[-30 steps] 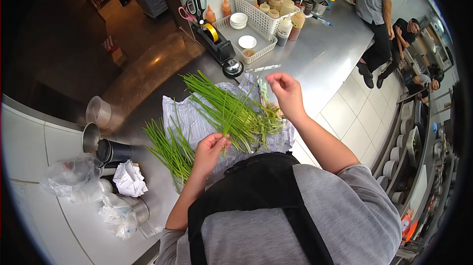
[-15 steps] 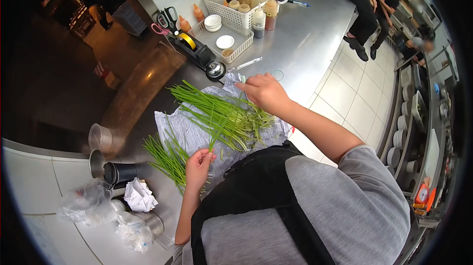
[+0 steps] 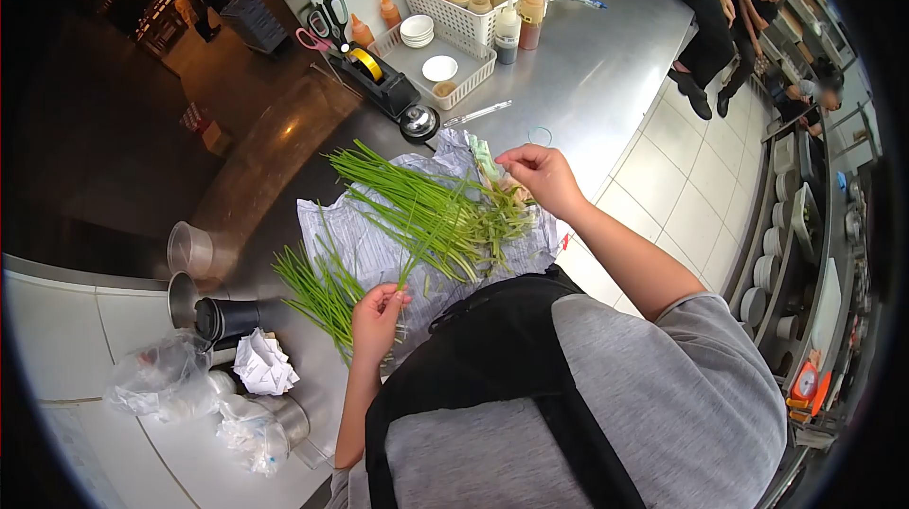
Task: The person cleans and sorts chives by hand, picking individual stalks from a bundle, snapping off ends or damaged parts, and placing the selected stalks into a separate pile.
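Observation:
My left hand (image 3: 379, 315) pinches the lower end of a thin green chive stalk (image 3: 409, 267), which points away from me over the paper. My right hand (image 3: 544, 178) is closed, thumb and fingertips together, above the upper right of the pile; anything between them is too small to make out. A large heap of green chives (image 3: 402, 192) lies on a crumpled grey sheet of paper (image 3: 327, 225). Limp, pale peeled bits (image 3: 507, 220) gather at its right end, below my right hand. A smaller bunch of chives (image 3: 317, 296) rests to the left, beside my left hand.
Beyond the paper stand a call bell (image 3: 418, 121), a tape dispenser (image 3: 379, 88), and white baskets (image 3: 464, 83) with bowls and sauce bottles. Plastic bags (image 3: 166, 376) and a dark cup (image 3: 227, 320) are at left. Two people (image 3: 701, 26) sit by the steel counter (image 3: 587, 64).
My right hand has moved a little to the right and drawn back from the pile's top edge, uncovering more of the peeled bits. My left hand stays on the chive stalk.

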A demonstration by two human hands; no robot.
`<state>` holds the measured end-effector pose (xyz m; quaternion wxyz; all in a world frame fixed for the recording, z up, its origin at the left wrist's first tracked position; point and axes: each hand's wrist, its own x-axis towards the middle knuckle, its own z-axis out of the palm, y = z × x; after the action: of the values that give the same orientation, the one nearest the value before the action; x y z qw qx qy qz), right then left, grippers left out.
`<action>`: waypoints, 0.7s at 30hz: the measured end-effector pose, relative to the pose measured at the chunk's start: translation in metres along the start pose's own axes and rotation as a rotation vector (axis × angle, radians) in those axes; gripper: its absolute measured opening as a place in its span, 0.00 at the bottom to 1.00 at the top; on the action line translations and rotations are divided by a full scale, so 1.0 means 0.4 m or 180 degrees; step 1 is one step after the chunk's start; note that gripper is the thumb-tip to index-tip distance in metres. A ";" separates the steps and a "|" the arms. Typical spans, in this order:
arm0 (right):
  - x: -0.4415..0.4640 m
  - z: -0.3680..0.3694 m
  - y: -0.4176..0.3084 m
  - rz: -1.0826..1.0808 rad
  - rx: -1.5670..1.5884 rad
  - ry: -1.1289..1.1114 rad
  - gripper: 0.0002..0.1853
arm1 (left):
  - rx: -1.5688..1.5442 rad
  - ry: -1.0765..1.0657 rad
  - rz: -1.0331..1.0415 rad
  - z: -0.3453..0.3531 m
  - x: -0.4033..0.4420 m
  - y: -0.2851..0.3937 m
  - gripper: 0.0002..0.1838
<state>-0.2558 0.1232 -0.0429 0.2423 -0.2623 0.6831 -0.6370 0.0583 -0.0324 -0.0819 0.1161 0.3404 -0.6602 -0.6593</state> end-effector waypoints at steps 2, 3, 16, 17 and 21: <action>-0.020 -0.007 -0.011 -0.1007 -0.1548 -0.0093 0.11 | -0.0036 -0.0018 -0.0012 -0.005 -0.003 -0.007 0.07; -0.020 -0.003 -0.009 -0.1000 -0.1556 -0.0074 0.11 | -0.0071 -0.0027 -0.0021 -0.006 -0.003 -0.009 0.07; 0.003 0.035 0.053 -0.1051 -0.1702 -0.0222 0.11 | -0.0036 -0.0048 -0.0022 -0.005 -0.011 -0.012 0.07; -0.003 0.033 0.041 -0.1162 -0.1817 -0.0278 0.11 | -0.0003 -0.0064 -0.0031 -0.005 -0.011 -0.011 0.07; -0.020 0.032 0.048 -0.1600 -0.2403 -0.0406 0.11 | 0.0051 -0.0109 -0.0055 -0.001 -0.011 -0.001 0.07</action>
<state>-0.2422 0.1200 -0.0631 0.0092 -0.5285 0.7663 -0.3651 0.0620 -0.0299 -0.0808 0.0964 0.3356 -0.6644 -0.6608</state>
